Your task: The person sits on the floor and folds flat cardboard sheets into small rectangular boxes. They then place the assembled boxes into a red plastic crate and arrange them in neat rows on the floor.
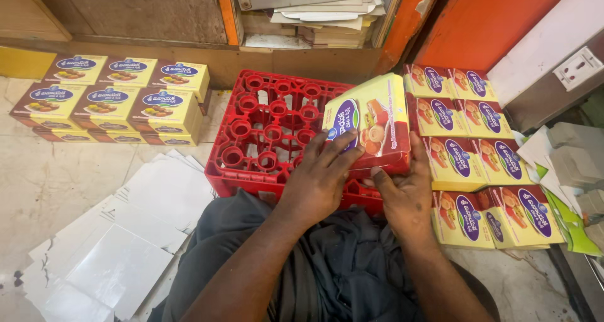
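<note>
- A person, seen from a head camera looking down, holds a yellow and red printed cardboard sweet box [371,124] with both bare hands, just above the near edge of a red plastic bottle crate [264,133].
- The left hand [318,177] lies flat against the box's front face, fingers spread wide over the purple oval label.
- The right hand [406,193] cups the box from below and from its right side — the thumb presses on the red lower edge.
- The box is tilted, its top leaning away from the person, and it is closed.
- The crate stands upside down on the pale stone floor [44,183], its round bottle sockets facing up, directly in front of the person's dark grey clothed lap [327,265].
- To the right, touching one another, stands a stack of matching yellow boxes [478,165] in several rows — it sits just beside the right hand.
- To the far left, well apart from the hands, lies a second stack of brown and yellow boxes [119,99] against a wooden wall base.
- Flat white cardboard sheets [119,246] lie spread on the floor at the left of the lap.
</note>
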